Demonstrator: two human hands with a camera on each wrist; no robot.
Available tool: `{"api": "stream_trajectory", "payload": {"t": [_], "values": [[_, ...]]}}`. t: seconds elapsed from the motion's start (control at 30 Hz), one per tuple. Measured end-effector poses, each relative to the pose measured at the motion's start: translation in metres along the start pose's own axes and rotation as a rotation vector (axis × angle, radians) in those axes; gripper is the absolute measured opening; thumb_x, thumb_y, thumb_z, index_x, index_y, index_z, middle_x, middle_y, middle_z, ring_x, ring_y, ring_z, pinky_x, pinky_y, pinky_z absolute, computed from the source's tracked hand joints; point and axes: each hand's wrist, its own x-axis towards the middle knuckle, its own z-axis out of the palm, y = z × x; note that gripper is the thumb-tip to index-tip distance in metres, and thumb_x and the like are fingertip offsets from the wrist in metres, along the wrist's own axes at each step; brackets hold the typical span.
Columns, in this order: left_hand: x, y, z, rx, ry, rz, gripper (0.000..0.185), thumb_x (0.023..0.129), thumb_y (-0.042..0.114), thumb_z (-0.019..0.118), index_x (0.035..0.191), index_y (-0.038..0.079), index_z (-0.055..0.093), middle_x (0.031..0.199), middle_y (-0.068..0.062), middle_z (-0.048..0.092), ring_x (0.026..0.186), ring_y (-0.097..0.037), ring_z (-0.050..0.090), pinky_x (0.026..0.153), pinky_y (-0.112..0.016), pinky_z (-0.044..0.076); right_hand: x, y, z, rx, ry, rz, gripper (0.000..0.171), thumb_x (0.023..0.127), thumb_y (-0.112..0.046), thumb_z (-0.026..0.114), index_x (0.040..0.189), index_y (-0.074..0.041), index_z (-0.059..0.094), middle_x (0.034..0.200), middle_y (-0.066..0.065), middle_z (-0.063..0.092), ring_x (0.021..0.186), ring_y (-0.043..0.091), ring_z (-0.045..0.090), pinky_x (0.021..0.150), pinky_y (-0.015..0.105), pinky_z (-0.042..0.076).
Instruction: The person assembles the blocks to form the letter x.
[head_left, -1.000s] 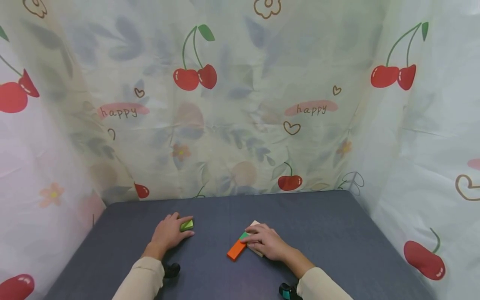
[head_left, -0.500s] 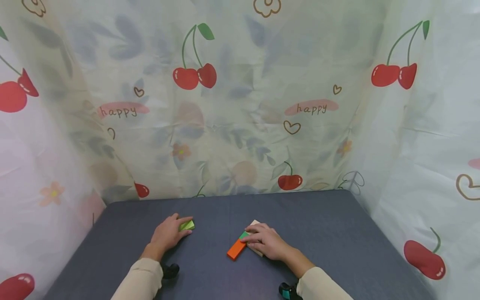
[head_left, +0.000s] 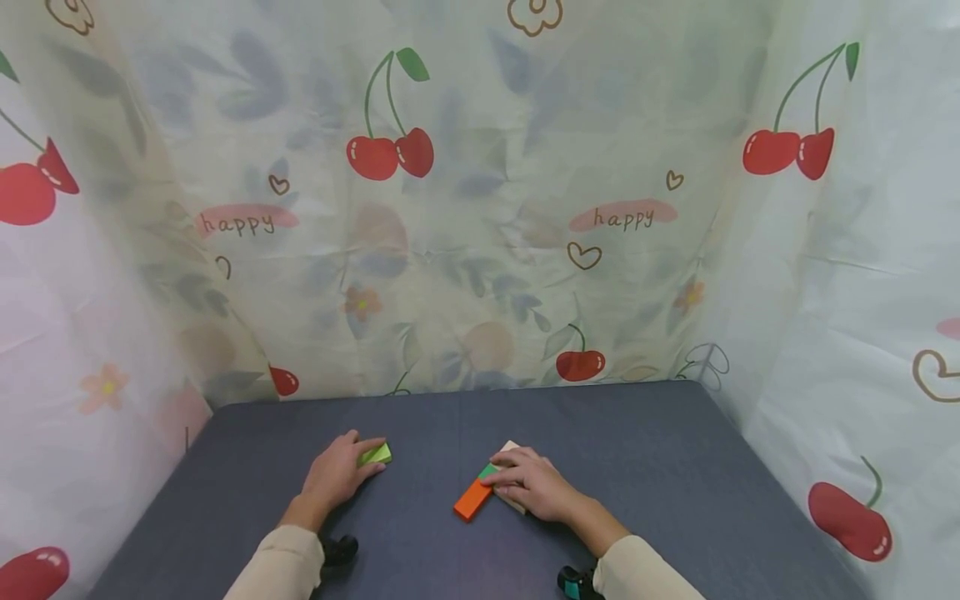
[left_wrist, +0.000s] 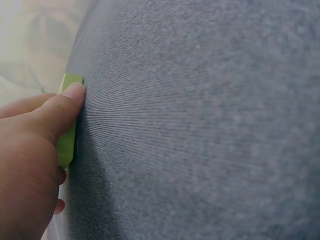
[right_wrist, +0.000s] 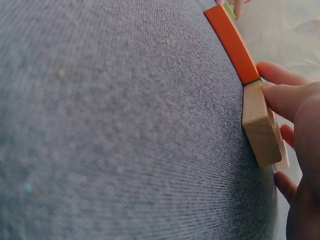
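Observation:
In the head view my left hand (head_left: 333, 473) is on the left part of the table, pinching a lime-green block (head_left: 377, 454) between thumb and fingers. Its thumb presses along the near face of that block in the left wrist view. Right of centre, my right hand (head_left: 536, 486) grips a plain wooden block (right_wrist: 262, 127), with thumb and fingertip on its upper side. An orange block (head_left: 473, 500) lies end to end with a small green block (head_left: 488, 472), touching the wood. Another pale wooden piece (head_left: 510, 446) shows beyond the fingers, partly hidden by the hand.
A dark grey cloth-covered table (head_left: 600, 433) lies under both hands. White printed curtains (head_left: 465, 250) enclose it at the back and both sides. Black straps with devices (head_left: 577, 583) sit at the wrists.
The lime-green block has slid slightly right and turned a little, so more of it shows past the left fingers. The right hand and its blocks have stayed put.

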Motion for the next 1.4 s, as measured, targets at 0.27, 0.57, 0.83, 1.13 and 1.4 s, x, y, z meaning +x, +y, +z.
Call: {"api": "stream_trajectory", "payload": {"t": [0.27,0.57,0.83,1.13,1.4], "values": [[-0.005,-0.001,0.003,-0.02,0.04,0.036,0.045,0.087,0.039,0.072,0.128,0.025,0.066,0.085,0.003,0.046,0.073,-0.014,0.04,0.061,-0.034,0.035,0.0,0.001,0.0,0.007,-0.004,-0.001,0.029,0.098,-0.024,0.059,0.124,-0.032,0.069,0.141,-0.001,0.05,0.131,0.027,0.038,0.098,0.058,0.029],[-0.005,0.002,0.002,-0.013,0.013,0.023,0.043,0.086,0.04,0.073,0.126,0.027,0.067,0.083,0.004,0.044,0.072,-0.015,0.039,0.061,-0.034,0.034,0.0,0.001,0.002,0.007,-0.004,0.011,0.029,0.098,-0.023,0.059,0.123,-0.033,0.069,0.141,-0.002,0.049,0.132,0.026,0.037,0.099,0.058,0.029],[-0.005,0.005,0.003,-0.043,0.036,0.028,0.04,0.084,0.039,0.075,0.121,0.024,0.07,0.082,0.005,0.045,0.073,-0.015,0.04,0.061,-0.034,0.033,0.001,0.001,0.002,0.003,0.0,0.008,0.028,0.098,-0.023,0.059,0.123,-0.033,0.069,0.141,-0.002,0.049,0.132,0.027,0.037,0.099,0.058,0.029],[-0.006,0.008,0.006,-0.065,0.064,0.058,0.04,0.083,0.039,0.076,0.119,0.021,0.071,0.084,0.007,0.047,0.074,-0.012,0.041,0.063,-0.033,0.035,0.0,0.002,0.002,-0.006,0.002,0.008,0.029,0.098,-0.024,0.059,0.123,-0.034,0.069,0.14,-0.003,0.05,0.132,0.027,0.038,0.099,0.058,0.029],[-0.011,0.013,0.003,-0.084,0.07,0.097,0.038,0.082,0.037,0.077,0.118,0.023,0.072,0.086,0.009,0.049,0.076,-0.011,0.043,0.066,-0.033,0.039,0.0,0.001,0.001,-0.006,0.006,0.002,0.029,0.098,-0.023,0.059,0.123,-0.033,0.069,0.14,-0.002,0.05,0.131,0.027,0.038,0.098,0.057,0.03]]}}
